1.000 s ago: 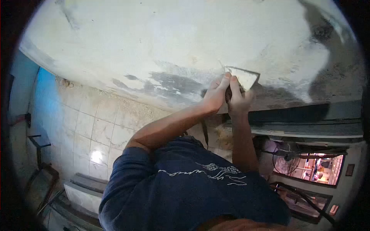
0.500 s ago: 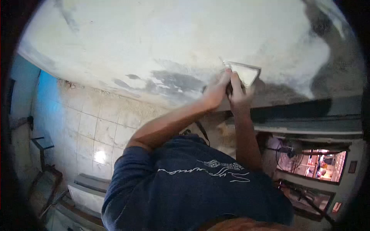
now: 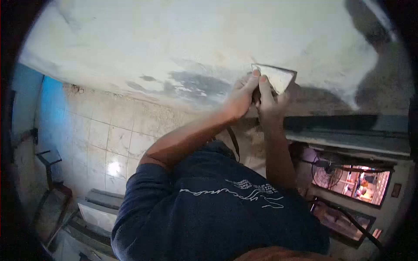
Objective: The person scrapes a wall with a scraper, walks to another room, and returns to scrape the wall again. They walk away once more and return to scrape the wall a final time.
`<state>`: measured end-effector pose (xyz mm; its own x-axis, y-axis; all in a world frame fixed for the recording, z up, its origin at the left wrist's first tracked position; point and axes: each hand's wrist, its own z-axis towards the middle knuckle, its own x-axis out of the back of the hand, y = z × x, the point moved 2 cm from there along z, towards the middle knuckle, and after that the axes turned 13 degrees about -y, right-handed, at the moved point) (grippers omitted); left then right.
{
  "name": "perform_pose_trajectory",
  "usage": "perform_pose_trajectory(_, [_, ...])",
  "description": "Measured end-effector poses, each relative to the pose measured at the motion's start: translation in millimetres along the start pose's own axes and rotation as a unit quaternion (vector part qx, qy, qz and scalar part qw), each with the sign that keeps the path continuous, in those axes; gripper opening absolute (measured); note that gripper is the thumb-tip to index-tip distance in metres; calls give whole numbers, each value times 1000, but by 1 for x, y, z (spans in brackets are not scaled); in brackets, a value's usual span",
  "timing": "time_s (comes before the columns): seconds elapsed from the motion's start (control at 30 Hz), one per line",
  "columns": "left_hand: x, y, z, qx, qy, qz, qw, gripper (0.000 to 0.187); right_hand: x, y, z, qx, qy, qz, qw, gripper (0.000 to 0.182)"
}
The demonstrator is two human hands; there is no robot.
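Note:
A wide putty knife (image 3: 281,79) with a pale, smeared, flaring blade lies against the white wall (image 3: 209,30), its broad edge facing up the wall. Both my hands are closed around its lower part, so the handle is mostly hidden. My left hand (image 3: 240,96) grips from the left side, thumb pressed on the blade's base. From below, my right hand (image 3: 271,104) holds it, with its thumb beside the left one. Left of the hands, a dark grey patch (image 3: 198,83) marks the wall.
Stained floor tiles (image 3: 98,135) run along the wall's foot at left. A metal-framed chair (image 3: 50,174) and a pale panel (image 3: 98,215) stand lower left. At right are a fan (image 3: 325,174) and an opening into a lit room (image 3: 363,185). A dark ledge (image 3: 344,135) runs below the wall.
My hands and the putty knife have shifted slightly up the wall. Both hands keep their grip, and the view has tilted a little.

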<state>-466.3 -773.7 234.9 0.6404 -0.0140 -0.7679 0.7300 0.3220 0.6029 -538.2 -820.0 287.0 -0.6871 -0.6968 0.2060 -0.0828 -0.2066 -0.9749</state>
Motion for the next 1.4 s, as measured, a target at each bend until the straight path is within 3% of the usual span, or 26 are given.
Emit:
perform_pose_trajectory(0.1, [-4,-17,8,-11,17,8,1000,35,14,7,-1,34,3,-40,999,18])
perform_pose_trajectory(0.13, [-11,-22,9,-18,62,-23,998,35,15,8,-5,72,34,-58,995,18])
perform_pose_trajectory(0.2, [-4,-9,13,-46,38,-37,998,36,4,-4,9,87,-1,-59,994,19])
perform_pose_trajectory(0.3, [-6,9,2,-19,17,-25,999,39,6,-2,11,86,-34,-64,994,19])
perform_pose_trajectory(0.37, [2,-3,3,13,-39,-4,999,41,12,-4,3,-39,-44,-105,993,20])
perform_pose_trajectory(0.43, [5,-34,11,12,2,-38,999,43,18,13,1,44,-6,-62,997,21])
perform_pose_trajectory(0.5, [5,-14,7,32,36,69,996,41,10,9,8,82,-8,-70,994,19])
perform_pose_trajectory(0.57, [-9,8,3,-33,40,-53,997,39,2,-6,11,101,-44,-110,988,19])
perform_pose_trajectory(0.63, [-16,11,-5,-8,51,-17,999,36,5,-9,1,55,-78,-69,993,19])
perform_pose_trajectory(0.7, [-11,-3,3,-18,35,-48,998,35,15,12,6,94,-29,-54,994,18])
perform_pose_trajectory(0.77, [1,-12,13,-10,22,-24,999,34,12,0,9,30,-23,-35,999,18])
perform_pose_trajectory(0.83, [-4,-6,10,-65,6,-35,997,36,9,-1,12,73,-39,-70,994,18])
perform_pose_trajectory(0.93, [-10,6,7,-52,15,-57,997,39,5,-8,12,67,-53,-109,990,17])
perform_pose_trajectory(0.97, [-10,5,6,-51,25,-44,997,40,6,-9,10,111,-58,-130,984,18])
perform_pose_trajectory(1.03, [0,-20,10,-13,9,18,1000,40,14,7,5,77,-37,-2,996,17])
perform_pose_trajectory(1.1, [-1,-10,9,3,-5,40,999,40,11,-5,11,98,-20,-32,994,17])
perform_pose_trajectory(1.17, [-8,2,9,-63,30,-46,996,40,8,-7,12,80,-58,-57,993,16])
perform_pose_trajectory(1.23, [-12,9,2,-38,55,-52,996,40,4,-6,13,58,-69,-72,993,16])
perform_pose_trajectory(1.3, [-13,13,5,-50,27,-56,997,40,2,-9,15,149,-62,-96,982,15])
perform_pose_trajectory(1.33, [-11,2,7,-9,53,-19,998,41,8,-6,8,92,-59,-49,993,16])
perform_pose_trajectory(1.4, [-2,3,9,-4,-43,10,999,41,7,-13,8,75,-52,-59,994,17])
